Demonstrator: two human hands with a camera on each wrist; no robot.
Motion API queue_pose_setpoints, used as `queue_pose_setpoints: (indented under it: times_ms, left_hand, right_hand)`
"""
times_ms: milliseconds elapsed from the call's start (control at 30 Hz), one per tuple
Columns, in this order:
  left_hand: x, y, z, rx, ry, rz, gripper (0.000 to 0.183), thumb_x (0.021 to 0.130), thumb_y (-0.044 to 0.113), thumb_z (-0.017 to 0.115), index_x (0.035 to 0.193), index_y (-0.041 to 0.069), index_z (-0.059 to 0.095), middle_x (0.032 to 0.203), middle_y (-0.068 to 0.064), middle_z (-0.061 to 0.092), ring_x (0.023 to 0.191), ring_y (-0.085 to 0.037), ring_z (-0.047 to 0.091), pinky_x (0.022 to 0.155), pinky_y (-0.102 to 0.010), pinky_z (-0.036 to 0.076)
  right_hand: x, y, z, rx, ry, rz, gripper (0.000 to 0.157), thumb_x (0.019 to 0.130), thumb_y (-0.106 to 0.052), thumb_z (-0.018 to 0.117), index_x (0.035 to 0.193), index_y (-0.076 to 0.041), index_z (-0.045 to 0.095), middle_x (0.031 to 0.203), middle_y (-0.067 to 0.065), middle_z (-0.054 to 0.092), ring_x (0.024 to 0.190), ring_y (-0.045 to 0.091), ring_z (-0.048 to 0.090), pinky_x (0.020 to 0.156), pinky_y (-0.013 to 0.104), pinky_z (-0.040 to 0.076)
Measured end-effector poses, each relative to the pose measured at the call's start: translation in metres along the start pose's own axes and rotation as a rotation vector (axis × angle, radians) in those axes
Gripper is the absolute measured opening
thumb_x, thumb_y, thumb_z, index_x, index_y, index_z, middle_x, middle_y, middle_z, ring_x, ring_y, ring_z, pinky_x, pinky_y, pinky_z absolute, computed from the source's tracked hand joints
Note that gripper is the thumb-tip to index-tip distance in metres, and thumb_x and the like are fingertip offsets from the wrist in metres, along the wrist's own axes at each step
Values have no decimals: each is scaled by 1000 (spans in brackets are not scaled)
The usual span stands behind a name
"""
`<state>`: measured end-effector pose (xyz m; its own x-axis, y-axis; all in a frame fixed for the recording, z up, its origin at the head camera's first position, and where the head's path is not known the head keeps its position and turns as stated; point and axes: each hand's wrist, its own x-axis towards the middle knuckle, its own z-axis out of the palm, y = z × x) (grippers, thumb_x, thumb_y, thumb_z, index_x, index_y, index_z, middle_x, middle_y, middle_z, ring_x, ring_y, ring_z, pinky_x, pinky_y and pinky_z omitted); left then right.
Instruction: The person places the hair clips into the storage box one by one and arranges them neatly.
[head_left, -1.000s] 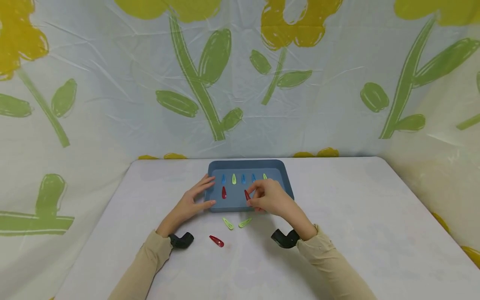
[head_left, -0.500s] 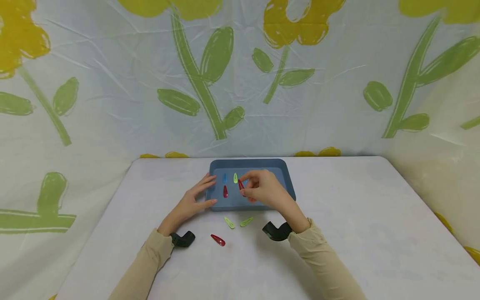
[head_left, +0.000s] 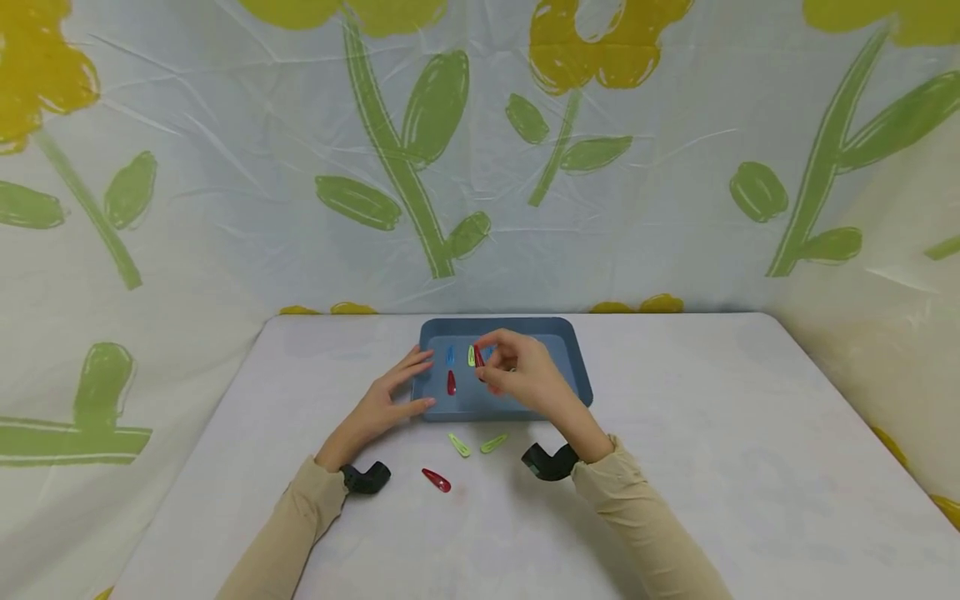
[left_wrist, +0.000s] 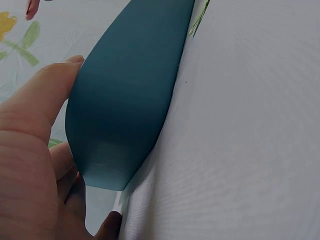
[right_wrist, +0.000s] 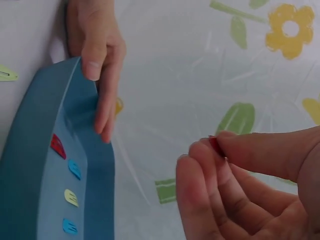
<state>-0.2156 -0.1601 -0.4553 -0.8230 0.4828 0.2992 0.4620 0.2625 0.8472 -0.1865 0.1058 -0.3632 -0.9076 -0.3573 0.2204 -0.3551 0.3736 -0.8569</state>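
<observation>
1. As its slimness presumably demands, a red clip (head_left: 478, 357) is fingertip-pinched by the right hand (head_left: 525, 371) above the tray (head_left: 517, 414).
2. Left hand (head_left: 381, 404), fingers extended, touches the tray's left edge, likely steadying it.

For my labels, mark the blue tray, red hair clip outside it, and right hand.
Blue tray (head_left: 480, 414), head view: front wall.
Red hair clip (head_left: 437, 480), head view: middle.
Right hand (head_left: 531, 375), head view: back.
</observation>
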Motion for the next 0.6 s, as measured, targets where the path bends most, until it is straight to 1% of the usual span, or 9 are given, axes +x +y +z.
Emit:
queue_pose_setpoints:
  times_ms: [100,200,267,333,433,500,600]
  left_hand:
    - [0,-1,0,-2,0,-5,61,88,6,75,142,-3,50,158,-20,31,150,-36,12,116,-62,14]
    - [0,-2,0,1,0,-4,61,88,6,75,142,-5,50,158,-22,30,150,-36,12,116,-62,13]
    - [0,-2,0,0,-1,-4,61,88,5,75,142,-6,49,157,-23,30,150,-36,12,116,-62,13]
    - [0,-1,0,5,-4,-3,61,88,5,75,142,-7,49,158,-23,30,151,-35,11,116,-61,13]
    - [0,0,-1,0,-3,3,61,88,4,75,142,-8,48,158,-21,31,151,-34,11,117,-59,13]
    - [0,-1,-1,-2,-3,6,62,88,4,75,142,-8,48,158,-21,31,151,-33,11,117,-58,13]
    - [0,-1,-1,-3,-4,6,62,88,4,75,142,-8,48,158,-20,31,151,-32,11,118,-58,13]
  right_hand:
    - [2,4,4,22,21,-16,30,90,-2,69,120,-4,65,73,2,68,61,21,64,57,31,53]
    - [5,9,8,50,31,-7,29,92,-1,67,120,-4,65,73,4,68,65,32,66,59,34,56]
    - [7,11,10,75,34,6,29,92,0,66,121,-2,64,74,7,69,67,38,66,63,40,58]
    - [8,14,11,91,47,23,29,92,0,66,121,-1,64,75,8,69,69,41,66,64,45,58]
    - [11,19,12,105,68,42,31,92,-1,66,122,1,63,75,8,69,67,37,67,66,50,57]
    - [12,22,14,106,81,52,32,92,-2,67,123,1,63,75,7,69,65,33,66,67,51,57]
    - [13,26,15,116,89,62,33,92,-1,66,125,3,62,74,6,68,65,34,66,68,53,57]
